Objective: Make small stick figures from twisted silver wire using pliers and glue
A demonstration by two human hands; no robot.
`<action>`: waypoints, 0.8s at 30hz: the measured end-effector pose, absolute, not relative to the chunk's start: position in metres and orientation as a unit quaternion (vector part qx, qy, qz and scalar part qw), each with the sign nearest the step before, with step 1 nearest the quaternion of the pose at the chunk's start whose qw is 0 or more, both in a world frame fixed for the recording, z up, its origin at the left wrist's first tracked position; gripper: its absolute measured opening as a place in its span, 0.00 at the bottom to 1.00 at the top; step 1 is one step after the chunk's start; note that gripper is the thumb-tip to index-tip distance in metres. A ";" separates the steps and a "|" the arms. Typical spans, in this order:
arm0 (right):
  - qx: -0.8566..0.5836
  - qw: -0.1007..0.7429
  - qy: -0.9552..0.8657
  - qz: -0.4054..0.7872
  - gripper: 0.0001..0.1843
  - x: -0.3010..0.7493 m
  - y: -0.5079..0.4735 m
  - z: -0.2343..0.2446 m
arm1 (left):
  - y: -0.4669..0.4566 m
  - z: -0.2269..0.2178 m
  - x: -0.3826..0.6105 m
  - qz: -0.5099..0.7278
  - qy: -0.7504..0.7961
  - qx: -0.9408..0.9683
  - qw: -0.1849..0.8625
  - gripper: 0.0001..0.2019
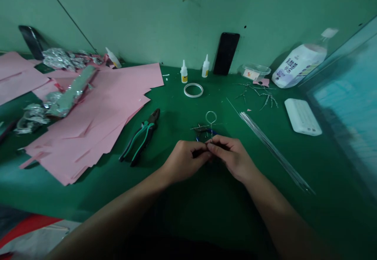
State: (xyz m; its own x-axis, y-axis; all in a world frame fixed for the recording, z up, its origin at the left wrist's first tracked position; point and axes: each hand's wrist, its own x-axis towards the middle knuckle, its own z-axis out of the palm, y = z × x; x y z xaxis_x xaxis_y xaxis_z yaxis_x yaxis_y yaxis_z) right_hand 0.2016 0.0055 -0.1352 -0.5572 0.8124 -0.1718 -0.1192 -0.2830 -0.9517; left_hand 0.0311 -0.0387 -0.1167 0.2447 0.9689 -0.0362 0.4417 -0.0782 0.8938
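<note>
While both hands work just above the green surface [212, 209], the left hand [184, 162] and right hand [232, 158] grip a twisted wire piece [211, 130] between closed fingers, its small loop [211, 112] standing upright above them. Green-handled pliers [141, 136] lie nearby at left; straight wires [273, 150] lie at right.

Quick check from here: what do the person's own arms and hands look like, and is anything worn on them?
The left hand and right hand are bare: no gloves, and no ring or watch shows. The left forearm and right forearm are bare as well, with no sleeve in view.
</note>
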 end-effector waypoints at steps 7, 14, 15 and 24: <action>-0.425 0.380 -0.468 0.675 0.12 0.198 0.005 -0.144 | -0.038 -0.122 0.031 0.335 0.576 0.631 0.397 0.11; -0.398 0.380 -0.459 0.698 0.11 0.201 0.007 -0.144 | -0.040 -0.126 0.036 0.376 0.591 0.654 0.286 0.08; -0.402 0.382 -0.451 0.699 0.11 0.201 0.007 -0.144 | -0.040 -0.126 0.036 0.372 0.594 0.656 0.279 0.08; -0.406 0.391 -0.489 0.666 0.11 0.199 0.004 -0.147 | -0.041 -0.127 0.036 0.371 0.591 0.646 0.309 0.10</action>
